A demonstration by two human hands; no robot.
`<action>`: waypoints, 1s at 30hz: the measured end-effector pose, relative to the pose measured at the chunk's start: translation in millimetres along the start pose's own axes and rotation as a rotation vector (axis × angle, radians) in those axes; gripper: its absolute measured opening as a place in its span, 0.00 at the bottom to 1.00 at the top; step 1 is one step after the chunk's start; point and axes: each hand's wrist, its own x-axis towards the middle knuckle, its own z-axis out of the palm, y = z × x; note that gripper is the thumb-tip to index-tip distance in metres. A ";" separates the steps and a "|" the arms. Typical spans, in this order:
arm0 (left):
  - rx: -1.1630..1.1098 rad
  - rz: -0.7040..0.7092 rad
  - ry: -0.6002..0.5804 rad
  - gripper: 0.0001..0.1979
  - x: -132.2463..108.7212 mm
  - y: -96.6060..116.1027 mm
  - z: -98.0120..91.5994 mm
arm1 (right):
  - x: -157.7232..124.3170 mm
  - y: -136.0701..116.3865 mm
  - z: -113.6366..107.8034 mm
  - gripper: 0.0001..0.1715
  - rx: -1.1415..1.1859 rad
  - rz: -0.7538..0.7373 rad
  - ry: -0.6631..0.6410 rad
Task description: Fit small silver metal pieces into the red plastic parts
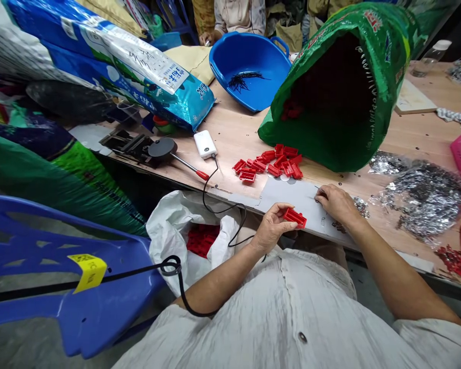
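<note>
Between thumb and fingers, my left hand (272,225) pinches a red plastic housing (295,218) with open compartments, above the table's front edge. To its right, my right hand (336,202) is closed in a pinch over the grey sheet (292,197). A thin, small metal piece shows at its fingertips; its exact kind is too small to tell. Beyond the hands lies a loose pile of similar red housings (280,161). Small metal parts (361,206) lie beside my right wrist, some of them partly hidden by it.
A green sack (330,148) lies with its mouth facing me. Behind it stands a blue basin (253,97) holding dark thin pieces. Bagged metal parts (426,200) lie at right. A lever tool (165,148), white power bank (205,144) and white sack (165,220) are at left.
</note>
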 end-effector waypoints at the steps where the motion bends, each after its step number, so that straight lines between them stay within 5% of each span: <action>1: 0.002 0.004 -0.005 0.25 0.6 0.3 -0.2 | 0.7 0.4 -0.3 0.05 0.012 -0.005 0.003; 8: -0.018 0.014 -0.066 0.27 6.7 0.8 -1.8 | -12.0 -2.7 -7.2 0.05 0.394 0.076 0.085; 15: 0.187 0.106 -0.060 0.26 11.9 -0.7 -0.6 | -48.9 -35.7 -18.3 0.18 1.052 0.050 -0.206; 24: 0.449 0.227 -0.136 0.23 9.1 -2.4 1.7 | -62.8 -49.6 -5.8 0.23 1.191 0.135 -0.245; 30: 0.270 0.130 -0.111 0.25 12.2 -6.6 0.7 | -67.7 -49.7 -9.8 0.21 1.260 0.151 -0.271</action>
